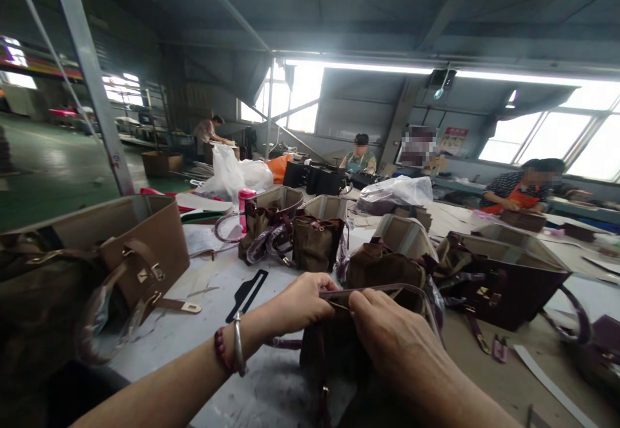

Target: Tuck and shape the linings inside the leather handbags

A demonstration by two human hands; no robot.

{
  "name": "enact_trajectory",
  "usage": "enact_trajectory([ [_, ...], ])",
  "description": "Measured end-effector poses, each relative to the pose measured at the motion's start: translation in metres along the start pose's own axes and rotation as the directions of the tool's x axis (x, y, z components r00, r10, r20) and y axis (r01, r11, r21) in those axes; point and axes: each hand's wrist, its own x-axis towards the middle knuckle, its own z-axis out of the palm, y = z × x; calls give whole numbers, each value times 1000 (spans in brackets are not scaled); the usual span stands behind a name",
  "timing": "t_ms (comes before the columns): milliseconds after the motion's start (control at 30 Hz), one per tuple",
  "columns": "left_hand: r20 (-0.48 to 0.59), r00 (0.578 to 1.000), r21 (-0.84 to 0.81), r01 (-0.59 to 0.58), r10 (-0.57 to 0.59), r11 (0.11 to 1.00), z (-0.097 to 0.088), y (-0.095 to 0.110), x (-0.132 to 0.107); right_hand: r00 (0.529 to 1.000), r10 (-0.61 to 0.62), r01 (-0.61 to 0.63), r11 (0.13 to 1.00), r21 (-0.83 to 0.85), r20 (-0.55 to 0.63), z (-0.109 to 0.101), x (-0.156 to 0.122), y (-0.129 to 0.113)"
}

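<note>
Close in front of me is a dark brown handbag (334, 350) with a purplish trimmed rim. My left hand (303, 299) pinches that rim on its left side, the wrist wearing a bead bracelet and a silver bangle. A short way to the right, my right hand (387, 325) has its fingers closed over the same edge. The lower part of this bag is dark and partly behind my right arm. Just beyond it stands another brown handbag (385, 263), its mouth open toward the back.
A tan handbag (159, 241) stands at left and a dark maroon one (513, 286) at right. A black flat cutout (247, 295), a pink bottle (246, 205) and plastic bags (397, 192) lie about the table. Several people work farther back.
</note>
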Motion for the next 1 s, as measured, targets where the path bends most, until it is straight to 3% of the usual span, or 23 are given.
enact_trajectory([
  [167,-50,999,-24,-19,18,1000,-3,-10,9,998,34,-31,998,64,-47,8,10,6],
  [300,7,997,-86,-72,73,994,-10,-11,9,996,57,-47,991,129,-70,12,18,15],
  [533,76,991,-148,-94,106,985,-23,-16,12,991,-125,127,991,33,-54,4,25,18],
  [667,71,993,-152,-81,93,985,-24,-16,13,987,-158,158,987,14,15,-1,29,17],
  [833,81,991,-125,-96,106,987,-25,-16,10,996,-86,85,996,32,25,3,32,17],
  [1000,61,980,-104,-181,188,978,-27,-21,8,999,40,-40,999,-29,3,8,33,16],
])
